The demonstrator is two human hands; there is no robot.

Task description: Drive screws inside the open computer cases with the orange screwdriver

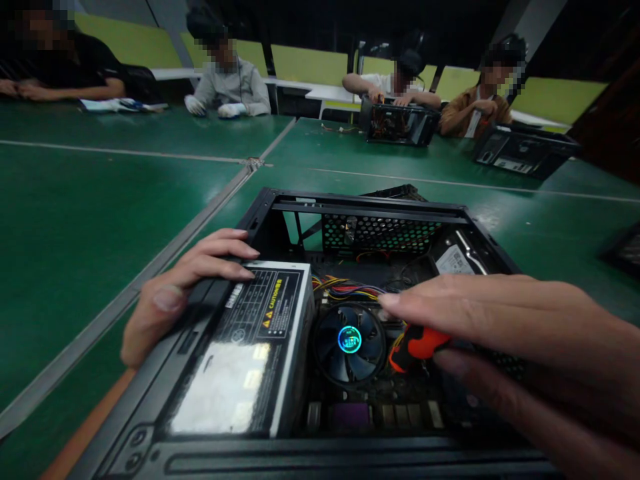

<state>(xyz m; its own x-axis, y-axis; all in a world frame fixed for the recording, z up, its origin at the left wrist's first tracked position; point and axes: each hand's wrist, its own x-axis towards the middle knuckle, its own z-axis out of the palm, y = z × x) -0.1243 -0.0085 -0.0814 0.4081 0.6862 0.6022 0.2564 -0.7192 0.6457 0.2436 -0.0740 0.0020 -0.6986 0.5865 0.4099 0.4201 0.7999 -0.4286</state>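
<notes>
An open black computer case (310, 460) lies on its side in front of me. My left hand (175, 287) grips its left edge, thumb outside and fingertips resting by the labelled power supply (280, 307). Over the right part of the case, my right hand (525, 333) holds a red and black screwdriver (423, 345) between thumb and fingers. Its tip is hidden from view. Just left of that handle sits the round CPU cooler fan (350, 340) with a shiny centre. Coloured cables (350, 288) run behind the fan.
Green tables (75, 200) with grey seams surround the case. Across from me sit several people, two with open computer cases (400, 123) (525, 150) before them. A dark panel (395, 193) lies behind my case. Another dark object (623, 250) is at the right edge.
</notes>
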